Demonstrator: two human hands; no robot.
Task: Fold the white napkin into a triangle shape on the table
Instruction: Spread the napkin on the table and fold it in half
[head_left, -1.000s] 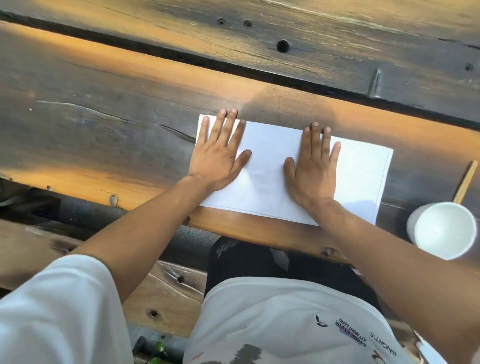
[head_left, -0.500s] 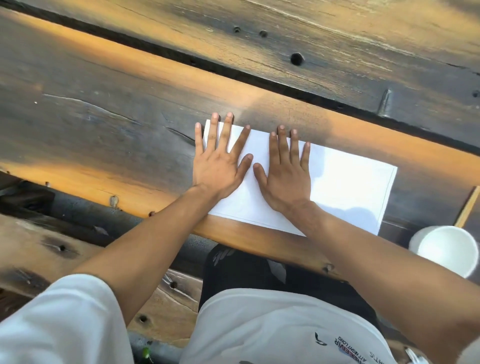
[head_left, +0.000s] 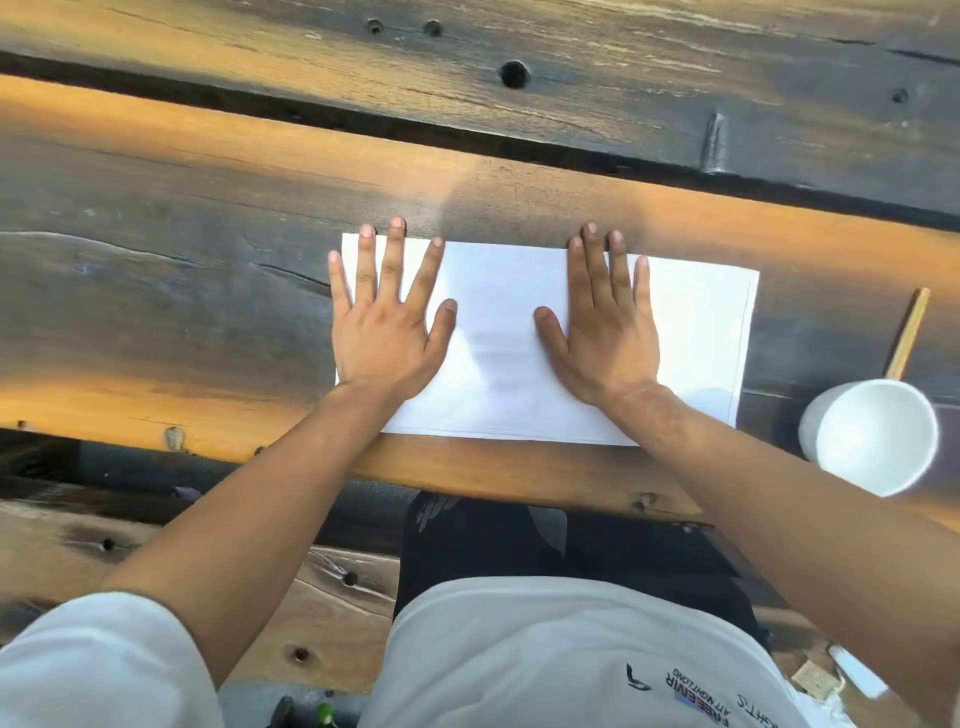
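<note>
Right hand (head_left: 602, 332) slid rightward across napkin (head_left: 498, 343) on table (head_left: 156, 291).

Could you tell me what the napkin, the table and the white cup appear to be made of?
Napkin: thin matte paper or cloth, lying flat with a faint border line; which one is unclear.
Table: weathered wooden planks, with visible grain, cracks and knot holes.
White cup: probably foam or paper, matte with a thick rim.

Wooden table (head_left: 208, 312) bearing a flat white napkin (head_left: 498, 338), a white cup (head_left: 872, 436) and a stick (head_left: 909, 332) at right
</note>
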